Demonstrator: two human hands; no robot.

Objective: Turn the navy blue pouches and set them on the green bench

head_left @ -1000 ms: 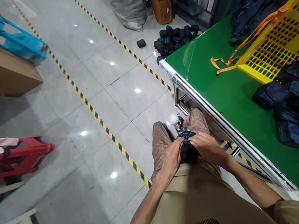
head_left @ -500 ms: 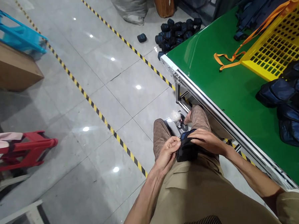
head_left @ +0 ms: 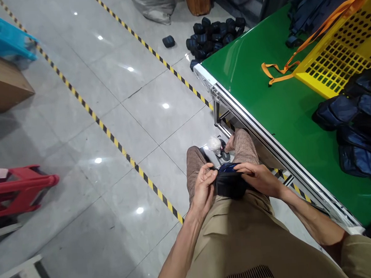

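A small black and dark blue pouch (head_left: 230, 185) rests on my lap between both hands. My left hand (head_left: 205, 183) pinches its left edge between thumb and fingers. On the opposite side, my right hand (head_left: 257, 178) grips the upper right edge, its fingers lying over the top. A blue part of the pouch shows near the far edge, between the hands. The pouch's underside is hidden against my lap.
At my right stands a green-topped table (head_left: 258, 106) with dark blue pouches (head_left: 356, 134) and a yellow perforated basket (head_left: 331, 69) with an orange strap (head_left: 281, 69). Small dark pouches (head_left: 214, 36) lie heaped on the floor. A red stool (head_left: 23, 187) and cardboard box (head_left: 4, 84) are left.
My hands have moved slightly apart along the pouch, and its top has tilted so more blue shows. The whole view has shifted a little.
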